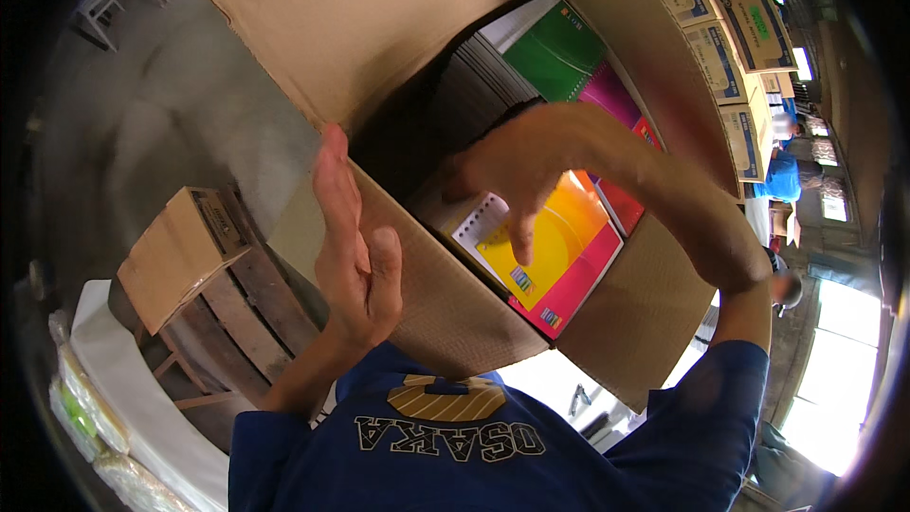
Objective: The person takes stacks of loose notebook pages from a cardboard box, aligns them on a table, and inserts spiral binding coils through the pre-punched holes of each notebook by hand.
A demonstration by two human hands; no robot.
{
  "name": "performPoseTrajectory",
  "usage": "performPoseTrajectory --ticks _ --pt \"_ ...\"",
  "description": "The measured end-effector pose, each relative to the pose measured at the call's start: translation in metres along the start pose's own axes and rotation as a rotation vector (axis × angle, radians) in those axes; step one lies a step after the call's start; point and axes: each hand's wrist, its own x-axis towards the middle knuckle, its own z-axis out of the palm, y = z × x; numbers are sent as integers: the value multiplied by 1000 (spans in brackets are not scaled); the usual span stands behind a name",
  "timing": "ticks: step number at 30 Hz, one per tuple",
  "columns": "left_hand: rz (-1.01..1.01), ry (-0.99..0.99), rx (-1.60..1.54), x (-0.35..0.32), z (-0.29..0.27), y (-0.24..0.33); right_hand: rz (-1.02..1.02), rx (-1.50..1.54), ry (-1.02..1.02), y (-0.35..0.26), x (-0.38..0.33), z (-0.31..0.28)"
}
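Observation:
A large open cardboard box stands before me, with stacks of spiral notebooks inside. My right hand reaches into it over a yellow notebook. Its thumb points down, apart from the fingers, whose tips fade into the shadow of the box's left part; I see nothing held. Under the yellow cover lies a pink notebook. Farther back are a green notebook and a magenta one. My left hand is upright with fingers stretched, along the outside of the box's left wall, and holds nothing.
The box's flaps stand spread outward. At the left a smaller carton rests on a wooden bench, beside a white-covered surface with plastic-wrapped packs. Stacked cartons rise at the right, with people in blue beyond.

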Motion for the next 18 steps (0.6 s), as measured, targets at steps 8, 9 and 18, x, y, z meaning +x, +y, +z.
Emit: performPoseTrajectory --ticks 8,9,18 --pt "62 -140 39 -2 -8 -15 -108 -53 351 -2 -17 23" --pt "74 -167 65 -5 -9 -15 -64 -34 332 -5 -18 21" --pt "72 -204 14 -13 -15 -21 -71 -25 478 -15 -37 38"
